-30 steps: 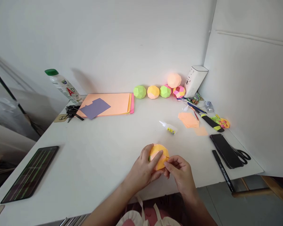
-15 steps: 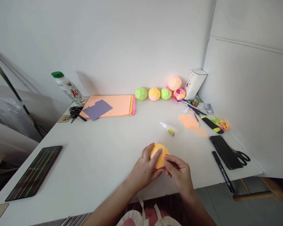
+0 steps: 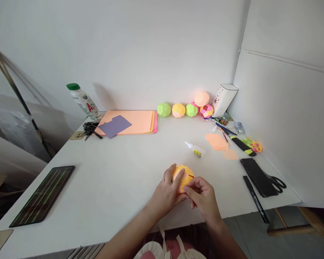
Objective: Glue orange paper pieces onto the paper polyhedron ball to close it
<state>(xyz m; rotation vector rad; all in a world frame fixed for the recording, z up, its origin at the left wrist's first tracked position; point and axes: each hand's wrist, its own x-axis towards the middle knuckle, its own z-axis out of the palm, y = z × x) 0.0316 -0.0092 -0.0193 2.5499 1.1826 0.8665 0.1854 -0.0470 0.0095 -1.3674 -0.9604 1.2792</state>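
Observation:
An orange and peach faceted paper ball (image 3: 182, 175) is held just above the front of the white table. My left hand (image 3: 166, 189) wraps it from the left, with fingers over the top and the thumb side underneath. A narrow dark slit shows on the ball's right side. Just below that slit, my right hand (image 3: 202, 194) pinches the ball's edge between thumb and forefinger. Beyond the ball lies a small white glue bottle (image 3: 196, 149) with a yellow label, its nozzle pointing left.
Several paper balls (image 3: 178, 110) line the back wall. Coloured paper sheets (image 3: 140, 120) lie back left beside a bottle (image 3: 85, 102); a tablet (image 3: 43, 196) lies left. At right are peach paper pieces (image 3: 217, 141), a cutter (image 3: 243, 145), a black phone-like slab (image 3: 259, 177), scissors (image 3: 278, 182) and a marker (image 3: 256, 199).
My right thumb and forefinger have shifted slightly down and left along the ball, uncovering more of the slit. My left hand keeps its hold. The whole view has tilted slightly.

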